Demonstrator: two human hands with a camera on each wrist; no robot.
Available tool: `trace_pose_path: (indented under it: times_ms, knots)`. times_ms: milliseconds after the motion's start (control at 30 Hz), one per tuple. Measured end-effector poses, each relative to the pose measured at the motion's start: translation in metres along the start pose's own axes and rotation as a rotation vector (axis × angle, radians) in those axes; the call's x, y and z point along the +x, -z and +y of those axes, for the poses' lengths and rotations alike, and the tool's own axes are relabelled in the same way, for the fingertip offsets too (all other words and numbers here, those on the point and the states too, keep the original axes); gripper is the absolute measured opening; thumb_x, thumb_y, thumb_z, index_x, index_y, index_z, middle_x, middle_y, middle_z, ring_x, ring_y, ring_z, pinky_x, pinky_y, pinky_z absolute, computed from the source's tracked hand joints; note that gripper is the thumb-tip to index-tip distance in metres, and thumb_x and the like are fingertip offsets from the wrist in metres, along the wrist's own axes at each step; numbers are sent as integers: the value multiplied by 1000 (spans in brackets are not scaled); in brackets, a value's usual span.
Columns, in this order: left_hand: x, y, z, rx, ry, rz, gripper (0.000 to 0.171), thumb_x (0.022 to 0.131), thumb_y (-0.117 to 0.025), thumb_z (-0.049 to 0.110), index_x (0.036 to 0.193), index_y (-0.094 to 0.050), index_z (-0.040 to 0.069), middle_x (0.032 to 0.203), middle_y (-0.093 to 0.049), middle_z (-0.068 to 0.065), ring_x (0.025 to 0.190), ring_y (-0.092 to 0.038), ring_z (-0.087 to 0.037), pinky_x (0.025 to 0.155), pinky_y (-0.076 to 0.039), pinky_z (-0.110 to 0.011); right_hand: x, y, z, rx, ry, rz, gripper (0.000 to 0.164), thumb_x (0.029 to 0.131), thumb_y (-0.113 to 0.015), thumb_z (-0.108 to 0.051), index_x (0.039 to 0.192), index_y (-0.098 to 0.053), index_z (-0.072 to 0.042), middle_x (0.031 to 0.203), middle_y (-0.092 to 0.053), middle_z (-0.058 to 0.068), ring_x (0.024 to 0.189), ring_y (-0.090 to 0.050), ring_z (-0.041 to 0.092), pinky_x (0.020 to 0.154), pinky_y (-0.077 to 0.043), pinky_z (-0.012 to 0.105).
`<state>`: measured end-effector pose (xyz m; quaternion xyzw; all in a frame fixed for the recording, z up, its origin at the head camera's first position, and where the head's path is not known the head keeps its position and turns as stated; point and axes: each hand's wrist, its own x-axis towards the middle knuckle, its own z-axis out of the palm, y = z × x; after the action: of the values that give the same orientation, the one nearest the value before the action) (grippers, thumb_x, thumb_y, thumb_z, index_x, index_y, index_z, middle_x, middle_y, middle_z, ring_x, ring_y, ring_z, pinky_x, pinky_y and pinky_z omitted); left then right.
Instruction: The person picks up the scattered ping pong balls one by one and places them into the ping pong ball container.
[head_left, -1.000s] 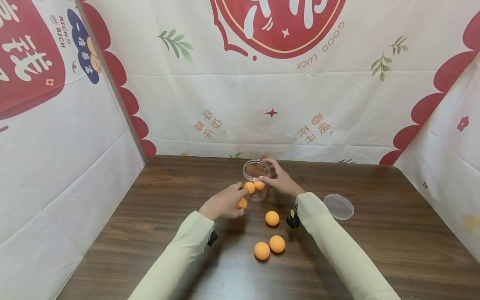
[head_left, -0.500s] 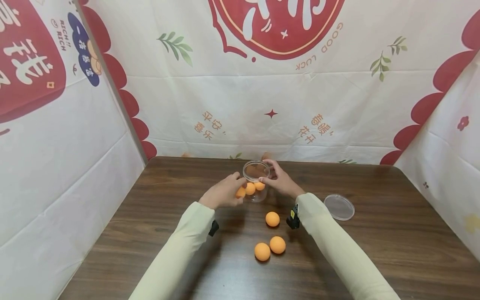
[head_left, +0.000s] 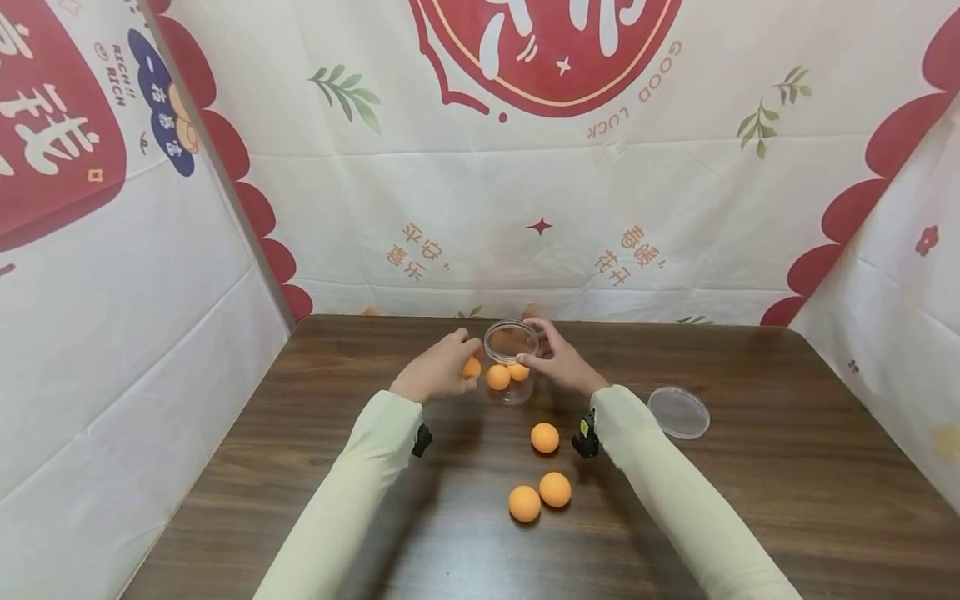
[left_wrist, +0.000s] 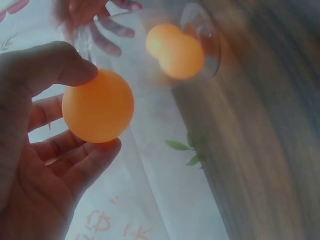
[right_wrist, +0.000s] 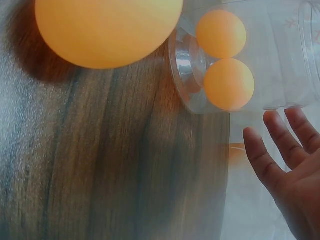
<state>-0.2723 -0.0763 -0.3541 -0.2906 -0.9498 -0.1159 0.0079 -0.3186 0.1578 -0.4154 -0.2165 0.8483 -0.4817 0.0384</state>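
Note:
My left hand point(head_left: 438, 367) pinches an orange ping-pong ball point(head_left: 471, 367) between thumb and fingers, left of the clear jar and near its upper part. In the left wrist view this ball point(left_wrist: 99, 106) shows almost whole, apart from the jar. The clear plastic jar point(head_left: 513, 397) stands upright and uncovered on the table. Two orange balls point(right_wrist: 228, 84) lie inside, low down. My right hand point(head_left: 564, 362) holds the jar from its right side near the rim, thumb in front and fingers behind.
Three loose orange balls point(head_left: 545, 437) lie on the wooden table point(head_left: 300, 467) in front of the jar. A clear round lid point(head_left: 678, 412) lies flat to the right, beside the right sleeve. Printed white cloth point(head_left: 465, 183) hangs behind the table and along both sides.
My left hand has risen away from me and slightly left with its ball, from beside the jar's lower part towards the rim's height. The right hand and jar have stayed in place.

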Motion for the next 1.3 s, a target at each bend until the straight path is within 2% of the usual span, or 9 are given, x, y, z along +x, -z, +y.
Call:
trace_pose_path:
  times_ms: [200, 400, 533, 733, 867, 1100, 1300]
  knots:
    - [2, 11, -3, -1, 16, 30, 29, 75, -67, 21, 100, -55, 16, 89, -41, 1, 73, -45, -14, 62, -39, -26, 2, 0, -1, -1, -8, 6, 61, 83, -61, -34, 134, -27, -25, 114, -45, 11, 97, -50, 24, 82, -43, 41]
    - [7, 19, -1, 10, 2, 37, 30, 75, -67, 20, 101, -54, 14, 92, -44, -1, 74, -45, -14, 64, -40, -27, 0, -1, -1, 7, -12, -5, 63, 84, -60, -33, 135, -25, -23, 122, -42, 17, 99, -49, 26, 83, -42, 42]
    - [12, 23, 0, 0, 2, 57, 30, 76, -67, 20, 101, -53, 14, 93, -45, -1, 75, -46, -14, 65, -41, -27, -1, 0, -3, -2, -13, -4, 63, 85, -60, -32, 136, -25, -22, 119, -43, 15, 97, -50, 25, 82, -43, 41]
    - [21, 28, 2, 1, -25, 97, 27, 77, -66, 20, 100, -53, 13, 97, -46, -2, 78, -46, -14, 68, -41, -27, -7, 4, -22, 29, -15, -37, 64, 85, -60, -26, 137, -25, -12, 118, -43, 18, 98, -50, 29, 81, -42, 43]
    - [26, 31, 6, -18, -35, 94, 26, 77, -65, 19, 100, -54, 12, 97, -47, -3, 78, -46, -15, 67, -41, -28, -9, 4, -30, 44, -18, -43, 64, 85, -60, -23, 137, -25, -9, 119, -42, 20, 99, -49, 31, 82, -42, 44]
    - [34, 35, 10, -20, -10, 66, 28, 78, -63, 20, 104, -53, 12, 100, -47, -3, 79, -46, -14, 68, -41, -26, -1, -1, -8, -2, -1, -24, 63, 85, -59, -33, 136, -25, -21, 118, -43, 13, 97, -50, 23, 82, -43, 39]
    - [42, 32, 13, -13, -53, 68, 28, 78, -63, 19, 104, -53, 11, 101, -47, -4, 79, -46, -15, 67, -41, -26, -1, -2, -6, 8, -10, -9, 62, 85, -59, -34, 136, -25, -25, 122, -42, 19, 97, -49, 25, 81, -43, 42]
